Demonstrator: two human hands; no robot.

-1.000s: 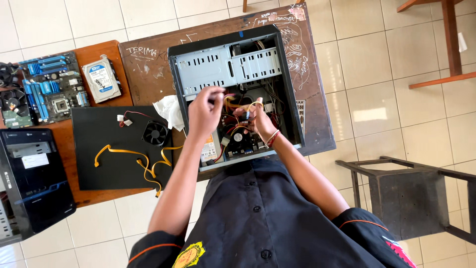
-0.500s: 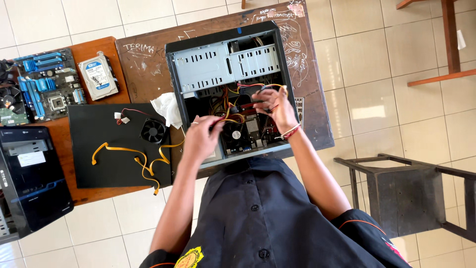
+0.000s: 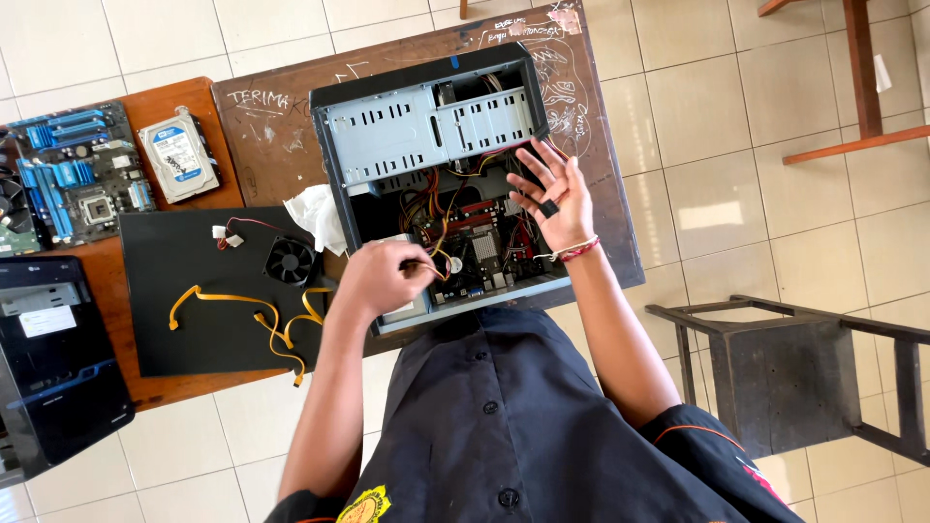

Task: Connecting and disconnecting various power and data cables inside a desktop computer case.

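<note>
Head view, looking straight down; 1 open grey-and-black metal computer case (image 3: 436, 126) lies on its side on a scratched brown wooden desk (image 3: 281, 136), its circuit board and a tangle of red, yellow and black wires (image 3: 455, 208) exposed.

Left hand (image 3: 383, 276) — fingers curled shut, pinching the lower end of that wire bundle just above the board; right hand (image 3: 552, 189) — spread wide, palm open over the case's right edge, gripping nothing, with a small dark piece lying on the palm, its kind unclear.

Step in hand, by judgement: sorting or freeing cabling inside the case; the next move likely calls for a gentle pull along the connector, not across the brittle board.

Beside the case: 1 crumpled white cloth (image 3: 315, 218); 1 small black square fan (image 3: 291, 260) and flat orange ribbon cables (image 3: 242, 310) on a matt black panel (image 3: 184, 339); 1 silver hard drive (image 3: 179, 155); 1 blue motherboard (image 3: 73, 174), densely slotted.
</note>
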